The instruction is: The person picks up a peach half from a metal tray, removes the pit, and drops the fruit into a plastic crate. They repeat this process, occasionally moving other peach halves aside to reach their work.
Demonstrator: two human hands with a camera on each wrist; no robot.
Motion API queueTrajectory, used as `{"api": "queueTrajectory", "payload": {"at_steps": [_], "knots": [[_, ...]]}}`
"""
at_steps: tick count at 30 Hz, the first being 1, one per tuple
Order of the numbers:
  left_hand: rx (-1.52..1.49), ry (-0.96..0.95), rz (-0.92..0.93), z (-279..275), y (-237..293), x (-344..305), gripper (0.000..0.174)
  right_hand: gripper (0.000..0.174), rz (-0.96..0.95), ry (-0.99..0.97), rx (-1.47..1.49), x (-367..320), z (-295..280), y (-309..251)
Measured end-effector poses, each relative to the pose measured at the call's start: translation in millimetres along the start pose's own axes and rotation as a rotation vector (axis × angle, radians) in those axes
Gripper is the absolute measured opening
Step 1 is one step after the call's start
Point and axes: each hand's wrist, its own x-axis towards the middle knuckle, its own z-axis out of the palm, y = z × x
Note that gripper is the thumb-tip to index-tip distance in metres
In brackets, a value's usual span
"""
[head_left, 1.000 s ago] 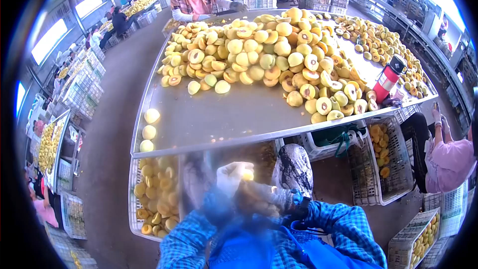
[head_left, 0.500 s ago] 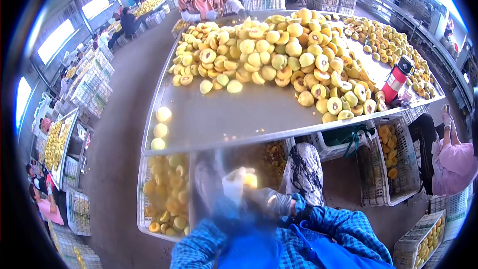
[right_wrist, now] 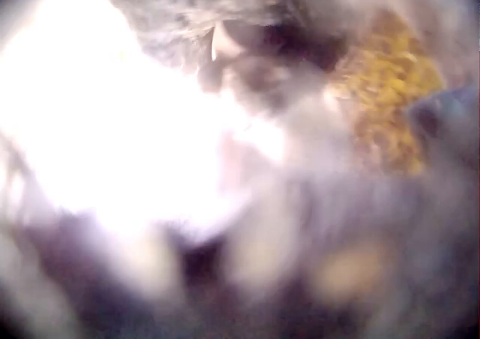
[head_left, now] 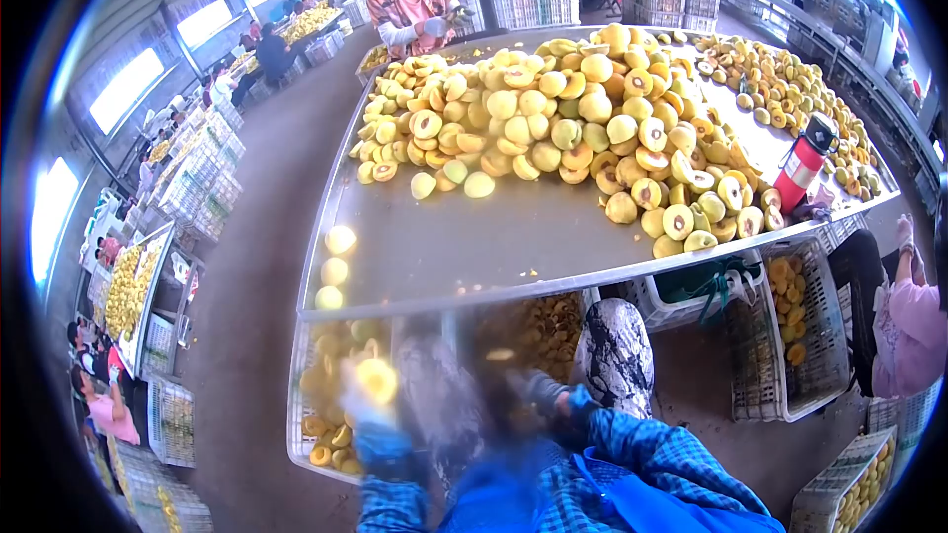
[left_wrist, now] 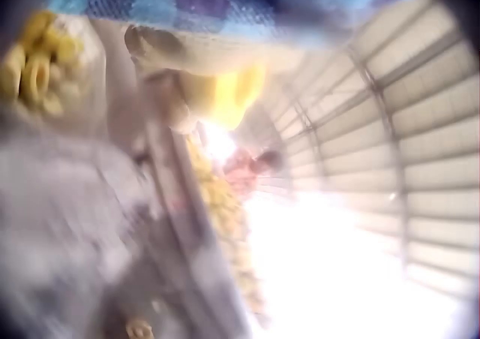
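Fruit half (head_left: 376, 380) sits pinched in the fingers of the left hand (head_left: 356, 399), lower left of the head view; the right hand (head_left: 542, 392), lower centre, is too blurred to tell its grip. I'd reckon the piece light, tender, slick where cut, best held gently by its rounded skin. Beyond, the bench (head_left: 434, 247) carries heaped fruit (head_left: 553, 118), upper centre.

Blur hides what, if anything, the right hand (head_left: 539, 392) holds
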Motion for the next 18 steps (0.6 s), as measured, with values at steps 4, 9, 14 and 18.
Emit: {"api": "queueTrajectory", "payload": {"at_steps": [4, 9, 14, 18], "knots": [[1.357, 0.123, 0.189, -89.4, -5.6, 80.2, 0.056, 0.031, -0.017, -0.035, -0.573, 4.2, -2.4, 18.8], [1.584, -0.107, 0.978, 102.3, 71.4, 76.0, 0.057, 0.028, 0.327, 0.069, -0.291, 7.9, -33.4, 7.1], [1.582, -0.65, 0.814, 302.2, -10.7, 149.5, 0.071, 0.027, 0.455, 0.12, -0.174, 4.8, -60.9, 19.7], [1.953, -0.765, 0.798, 384.7, -89.9, 179.5, 0.078, 0.028, 0.491, 0.205, -0.073, 8.5, -78.3, 37.8]]}}
